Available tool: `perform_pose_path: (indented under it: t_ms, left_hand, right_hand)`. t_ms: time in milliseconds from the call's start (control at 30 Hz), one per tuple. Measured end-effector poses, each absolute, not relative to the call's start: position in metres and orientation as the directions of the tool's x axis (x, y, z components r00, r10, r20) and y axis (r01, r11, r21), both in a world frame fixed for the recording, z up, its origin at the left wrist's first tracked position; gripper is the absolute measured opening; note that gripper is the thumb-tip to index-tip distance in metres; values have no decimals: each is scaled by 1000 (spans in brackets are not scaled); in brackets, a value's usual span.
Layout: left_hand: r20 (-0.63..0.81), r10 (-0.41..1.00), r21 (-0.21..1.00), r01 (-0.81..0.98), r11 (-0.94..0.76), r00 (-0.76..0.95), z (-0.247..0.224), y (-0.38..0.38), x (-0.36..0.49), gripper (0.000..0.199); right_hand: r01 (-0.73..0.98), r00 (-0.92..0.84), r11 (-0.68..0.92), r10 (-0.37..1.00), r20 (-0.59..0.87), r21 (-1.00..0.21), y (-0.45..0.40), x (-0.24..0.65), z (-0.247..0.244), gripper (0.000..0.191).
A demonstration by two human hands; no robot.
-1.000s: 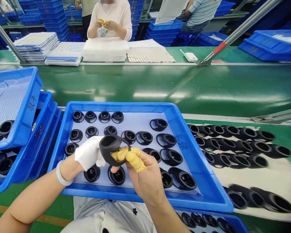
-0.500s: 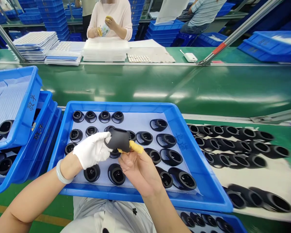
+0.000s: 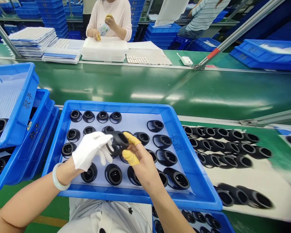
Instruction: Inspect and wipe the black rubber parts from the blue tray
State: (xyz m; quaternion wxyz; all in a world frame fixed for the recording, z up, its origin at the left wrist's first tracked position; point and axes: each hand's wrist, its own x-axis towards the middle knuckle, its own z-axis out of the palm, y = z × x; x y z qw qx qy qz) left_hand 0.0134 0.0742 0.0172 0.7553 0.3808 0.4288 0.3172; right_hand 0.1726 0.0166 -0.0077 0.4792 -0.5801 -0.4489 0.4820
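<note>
1. Big green conveyor surface runs crossways in front of the person, with a co-worker in a pale pink top on the far side, fingers capped in yellow.
2. Right in front sits a blue plastic tray lined with a pale sheet, holding rows of black rubber cup pieces. More blue trays are stacked to the left, and more black pieces lie in rows on a white sheet to the right.
3. Left hand wears a white cotton glove, fingers stretched out and lightly spread, tips up against the lower left of the held piece. There's a pale bangle on that wrist.
4. Right hand is bare, with yellow finger cots. Its top capped finger touches the piece's right side, and the lower one sits apart, so it's a loose, open pinch. Can't tell which hand is carrying the weight.
5. The held black piece is between the hands, above the tray's middle, tilted, long axis running lower left to upper right, with its round opening facing up and right.
</note>
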Motion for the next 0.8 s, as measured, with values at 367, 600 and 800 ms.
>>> perform_pose_path:
  t_ms: [367,600,800]
  left_hand:
    - [-250,917,945,286,161,309,8,68,18,26]
    - [-190,934,914,402,57,301,9,67,20,24]
    - [-212,925,924,372,85,315,13,69,20,24]
  right_hand:
    - [620,250,-245,962,-109,-745,100,242,-39,50]
    - [816,249,-227,968,-31,-531,156,256,-76,52]
    - [889,251,-213,967,41,-405,146,275,-71,62]
